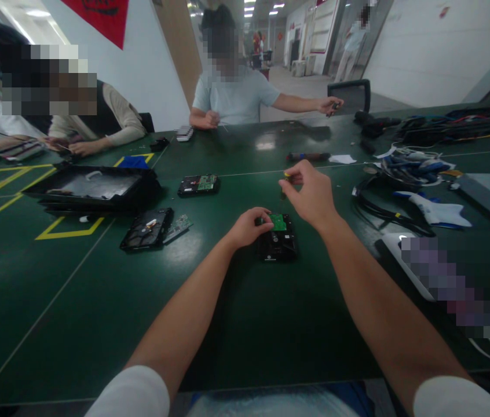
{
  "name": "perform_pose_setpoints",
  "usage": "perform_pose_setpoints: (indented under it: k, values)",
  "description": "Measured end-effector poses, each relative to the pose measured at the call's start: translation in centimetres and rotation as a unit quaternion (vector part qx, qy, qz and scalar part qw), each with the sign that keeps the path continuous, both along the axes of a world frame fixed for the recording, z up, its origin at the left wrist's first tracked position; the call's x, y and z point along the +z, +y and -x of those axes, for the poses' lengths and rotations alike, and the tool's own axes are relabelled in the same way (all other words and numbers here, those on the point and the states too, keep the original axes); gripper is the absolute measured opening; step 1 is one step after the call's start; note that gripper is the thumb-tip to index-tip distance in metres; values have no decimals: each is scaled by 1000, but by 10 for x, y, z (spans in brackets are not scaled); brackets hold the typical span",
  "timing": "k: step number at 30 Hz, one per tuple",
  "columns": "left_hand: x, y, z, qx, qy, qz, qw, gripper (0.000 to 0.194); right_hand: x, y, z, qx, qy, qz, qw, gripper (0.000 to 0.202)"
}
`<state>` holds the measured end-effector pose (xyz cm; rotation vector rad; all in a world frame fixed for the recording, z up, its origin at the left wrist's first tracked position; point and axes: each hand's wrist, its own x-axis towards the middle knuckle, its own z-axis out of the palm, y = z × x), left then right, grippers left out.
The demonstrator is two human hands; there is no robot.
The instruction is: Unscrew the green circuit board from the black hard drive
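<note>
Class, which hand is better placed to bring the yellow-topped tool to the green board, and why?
Probably the right hand: its fingers already pinch the yellow-topped tool near the green board. The left hand, at the left side of the black drive, seems better placed for steadying.

Electronics workshop, green worktable point(75, 324), hard drive point(278, 248), cables point(414, 166)

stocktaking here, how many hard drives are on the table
3 hard drives: one at the left hand, another beyond it leftward, a third beside a loose circuit board. Others may be hidden.
</note>
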<state>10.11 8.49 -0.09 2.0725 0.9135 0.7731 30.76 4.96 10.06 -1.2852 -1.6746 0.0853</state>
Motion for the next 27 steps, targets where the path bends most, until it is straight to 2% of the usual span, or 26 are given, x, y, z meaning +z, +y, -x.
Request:
perform_pose_setpoints:
  k: [5,11,16,22,27]
  values:
    - [1,0,1,-1,2,-2,1000,7,1,0,0,1,-36,-16,999,12]
    - [1,0,1,-5,-2,-1,1000,8,-1,1,-1,-11,1,-2,1000,17]
    - [-1,1,1,-5,-4,-3,1000,9,1,0,0,9,-31,-11,999,8]
    - [0,1,1,-3,1,0,1000,9,-1,2,0,-28,-34,-30,999,13]
    - [-1,1,1,-7,-3,-7,1000,9,-1,2,-1,-14,-33,-22,999,12]
